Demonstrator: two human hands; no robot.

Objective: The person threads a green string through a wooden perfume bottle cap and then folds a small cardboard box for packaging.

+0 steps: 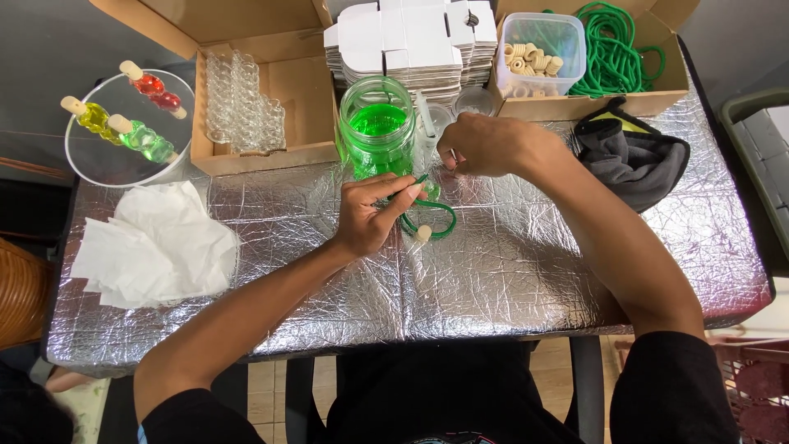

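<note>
A: From the head view, where's the green cord [427,215]?
B: Just in front of the green jar [376,125], left hand [367,215] pinching it. It looks light, limp; grip near the cork.
A: And the right hand [485,144]?
B: Fingers curled together beside the jar, on something small I can't make out.

left hand [366,215] pinching green cord [429,215] (looped), jar [376,125]
</note>
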